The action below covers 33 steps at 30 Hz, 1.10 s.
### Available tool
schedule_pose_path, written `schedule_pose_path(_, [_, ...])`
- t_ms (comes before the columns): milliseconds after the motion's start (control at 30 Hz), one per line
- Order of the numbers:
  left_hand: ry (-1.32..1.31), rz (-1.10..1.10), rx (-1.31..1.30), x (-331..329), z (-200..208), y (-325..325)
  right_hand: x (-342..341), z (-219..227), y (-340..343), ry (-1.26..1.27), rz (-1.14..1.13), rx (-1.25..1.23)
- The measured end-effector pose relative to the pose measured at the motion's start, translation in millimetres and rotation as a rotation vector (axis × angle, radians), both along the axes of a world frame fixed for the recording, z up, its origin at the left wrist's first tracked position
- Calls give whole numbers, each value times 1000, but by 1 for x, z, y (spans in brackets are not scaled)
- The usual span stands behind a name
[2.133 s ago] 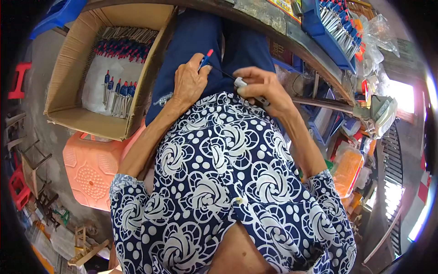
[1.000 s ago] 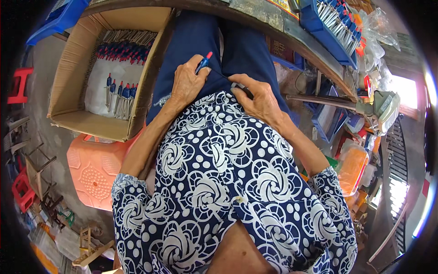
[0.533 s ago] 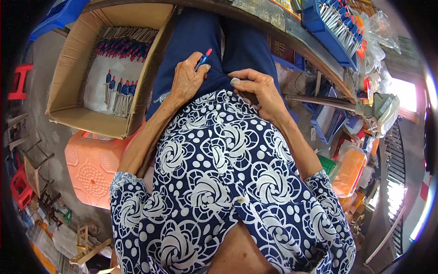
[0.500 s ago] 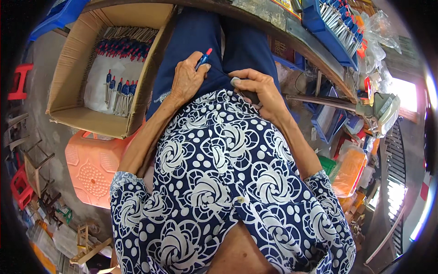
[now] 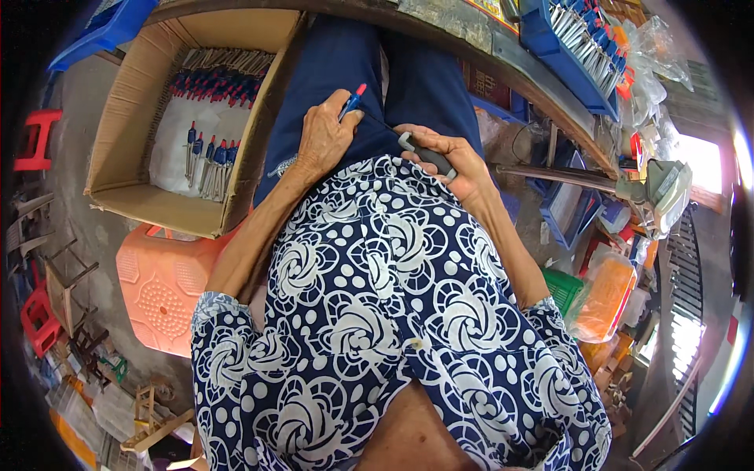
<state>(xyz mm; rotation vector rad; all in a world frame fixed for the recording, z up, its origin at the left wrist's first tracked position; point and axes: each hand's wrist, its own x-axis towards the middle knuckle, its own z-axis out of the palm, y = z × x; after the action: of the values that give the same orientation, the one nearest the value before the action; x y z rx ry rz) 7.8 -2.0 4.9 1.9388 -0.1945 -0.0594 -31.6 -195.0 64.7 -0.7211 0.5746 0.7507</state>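
Note:
My left hand (image 5: 323, 137) rests over my lap, its fingers closed on a slim blue pen-like piece with a pink tip (image 5: 355, 102). The tip points up and away; the piece's lower part is hidden in the hand. To its right, my right hand (image 5: 459, 161) is curled round a dark grey handle-like tool (image 5: 436, 161) with a lighter grey end. That end sits by the thumb and forefinger, and its exact kind does not show. At my left, a cardboard box (image 5: 116, 149) holds many similar blue pieces (image 5: 216, 157) with pink tips and metal shafts, laid in rows on white sheeting.
The box stands on an orange plastic stool (image 5: 161, 294). Across the top runs a worn table edge (image 5: 440, 27), carrying a blue tray (image 5: 577, 82) of similar pieces. A metal bar with a lamp-like head (image 5: 667, 188) juts in from the right, near orange bags (image 5: 603, 294).
My right hand has turned and its fingers have loosened, showing more of the grey tool. My left hand keeps its hold on the blue piece, nearly still.

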Motion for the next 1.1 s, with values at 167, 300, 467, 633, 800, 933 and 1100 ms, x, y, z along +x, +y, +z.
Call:
schedule_pose_path(167, [-11,35,90,-1,-13,3,-3,9,12,-179,94,-376])
schedule_pose_path(300, [295,-159,-326,1,12,16,-16,33,10,-378,153,-563])
schedule_pose_path(467, [411,-18,-866,28,31,69,-9,8,3,-301,158,-514])
schedule_pose_path(633, [198,327,-983,57,5,160,9,0,10,-206,203,-472])
schedule_pose_path(800, [291,833,-832,49,-63,241,22,-3,10,-142,290,-452])
schedule_pose_path(933, [437,920,-648,43,-127,288,28,-1,11,-87,343,-446])
schedule_pose_path(1100, [533,862,-284,48,-197,297,40,2,15,13,363,-435])
